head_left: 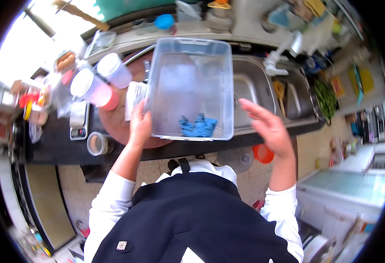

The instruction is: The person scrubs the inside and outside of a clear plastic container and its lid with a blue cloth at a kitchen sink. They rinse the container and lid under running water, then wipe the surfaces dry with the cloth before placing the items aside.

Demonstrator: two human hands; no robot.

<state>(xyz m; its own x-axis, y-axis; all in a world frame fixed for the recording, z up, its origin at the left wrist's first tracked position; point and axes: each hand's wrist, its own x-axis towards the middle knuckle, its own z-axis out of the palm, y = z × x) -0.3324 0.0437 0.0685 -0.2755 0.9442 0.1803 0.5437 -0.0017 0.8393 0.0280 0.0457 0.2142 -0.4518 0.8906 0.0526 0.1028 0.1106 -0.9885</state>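
Note:
A clear rectangular plastic storage box is before me, spanning the counter and the left part of the sink. My left hand grips its left wall near the front corner. Inside, by the near wall, lies a crumpled blue cloth. My right hand is off to the right of the box, fingers apart, with nothing in it. It hovers around the sink's front edge and does not touch the box.
A double steel sink with a white faucet extends rightward; a wooden spoon rests in its right basin. Left are a round brown board, lidded plastic containers, a digital scale and a clear jar. Leafy greens lie beyond the sink.

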